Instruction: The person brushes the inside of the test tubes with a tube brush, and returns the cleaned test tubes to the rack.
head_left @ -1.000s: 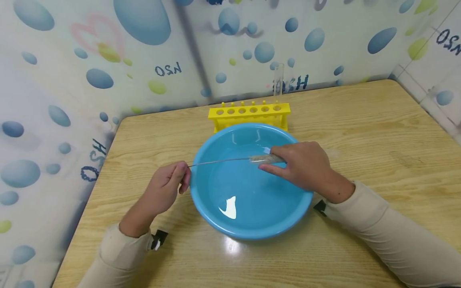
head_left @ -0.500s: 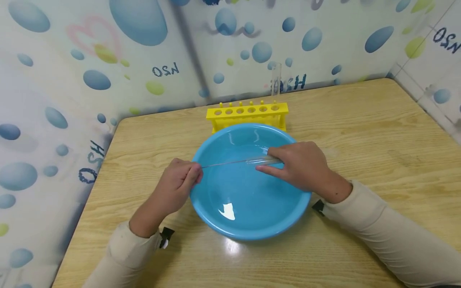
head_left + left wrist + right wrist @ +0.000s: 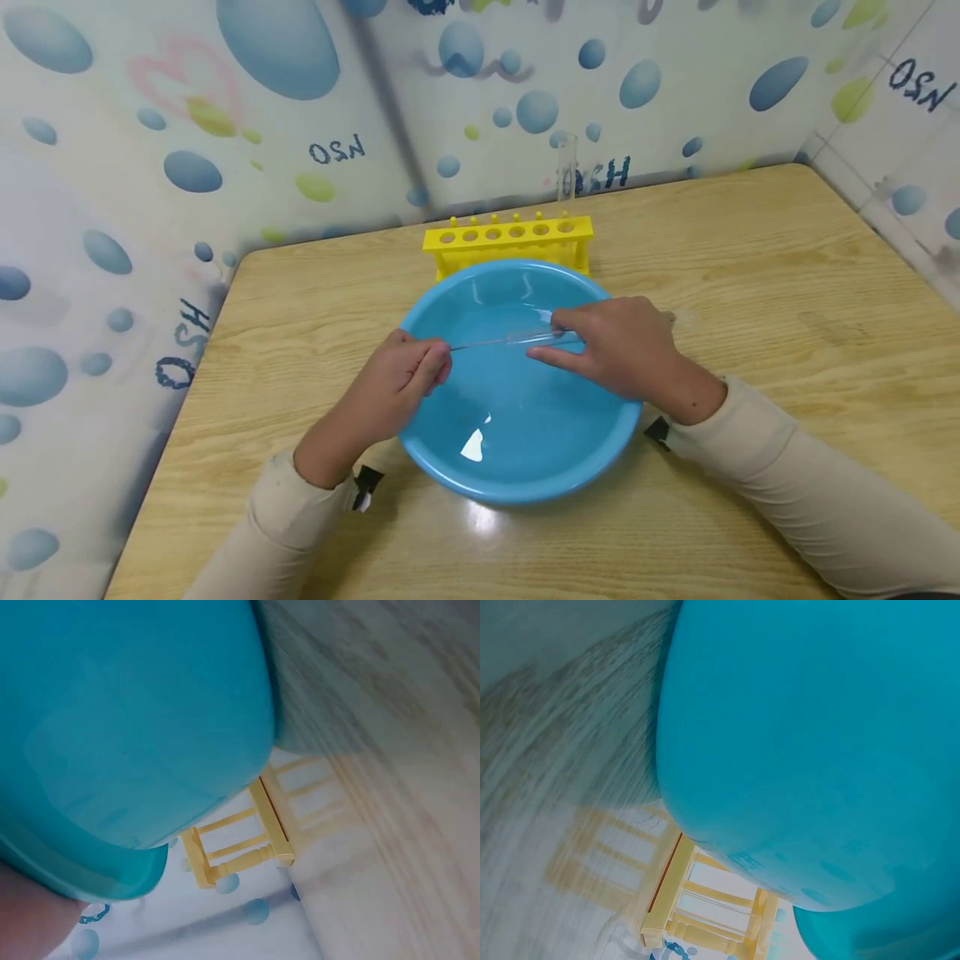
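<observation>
Over the blue basin (image 3: 517, 490), which has water in it, my right hand (image 3: 628, 346) grips a clear glass test tube (image 3: 527, 337) lying nearly level, mouth to the left. My left hand (image 3: 399, 379) holds the thin wire handle of a test tube brush (image 3: 480, 343), fingers curled round it above the basin's left rim. The wire runs into the tube's mouth. Bristles (image 3: 668, 317) show just beyond my right hand; the middle of the tube is hidden in that hand. Both wrist views mostly face the basin's outer wall (image 3: 150, 712), and the brush is out of sight there.
Behind the basin stands a yellow test tube rack (image 3: 508, 237), with another clear test tube (image 3: 567, 167) upright at its right end. The wooden table (image 3: 750, 275) meets a wall (image 3: 420, 100) patterned with blue drops at the back.
My left hand has moved right, over the basin's rim, pushing the brush deeper into the tube. The bristles have slid from the tube's mouth to beyond my right hand, which stays about in place.
</observation>
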A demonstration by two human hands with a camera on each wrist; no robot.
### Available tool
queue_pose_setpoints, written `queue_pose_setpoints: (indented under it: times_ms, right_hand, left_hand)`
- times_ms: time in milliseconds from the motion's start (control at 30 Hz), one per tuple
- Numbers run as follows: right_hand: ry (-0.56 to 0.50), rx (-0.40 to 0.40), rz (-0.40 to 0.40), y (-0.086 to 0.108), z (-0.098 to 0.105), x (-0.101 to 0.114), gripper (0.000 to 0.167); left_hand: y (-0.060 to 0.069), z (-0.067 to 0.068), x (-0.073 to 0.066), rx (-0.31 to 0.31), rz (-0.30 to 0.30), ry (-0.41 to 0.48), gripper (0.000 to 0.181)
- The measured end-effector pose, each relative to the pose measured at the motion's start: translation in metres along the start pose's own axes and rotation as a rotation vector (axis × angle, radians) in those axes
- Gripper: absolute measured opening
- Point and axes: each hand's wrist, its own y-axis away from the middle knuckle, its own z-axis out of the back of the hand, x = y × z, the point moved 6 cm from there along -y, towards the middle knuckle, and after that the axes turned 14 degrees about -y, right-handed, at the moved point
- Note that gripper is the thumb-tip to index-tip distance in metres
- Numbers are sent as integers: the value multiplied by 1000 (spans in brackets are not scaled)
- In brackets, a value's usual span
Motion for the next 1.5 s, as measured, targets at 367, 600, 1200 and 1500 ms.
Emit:
queue_pose_setpoints:
  times_ms: [367, 600, 1200, 1500]
  right_hand:
    - [11, -13, 15, 0, -1, 1, 41]
    - [22, -4, 11, -1, 0, 2, 41]
    - [17, -9, 43, 0, -1, 3, 42]
    - [12, -44, 50, 1, 1, 2, 40]
  left_hand:
    - [-8, -4, -7, 43, -43, -61, 31]
    - [-9, -8, -10, 61, -60, -123, 31]
    - [-6, -12, -2, 48, 17, -91, 35]
    - [-2, -4, 4, -66, 53, 101, 26]
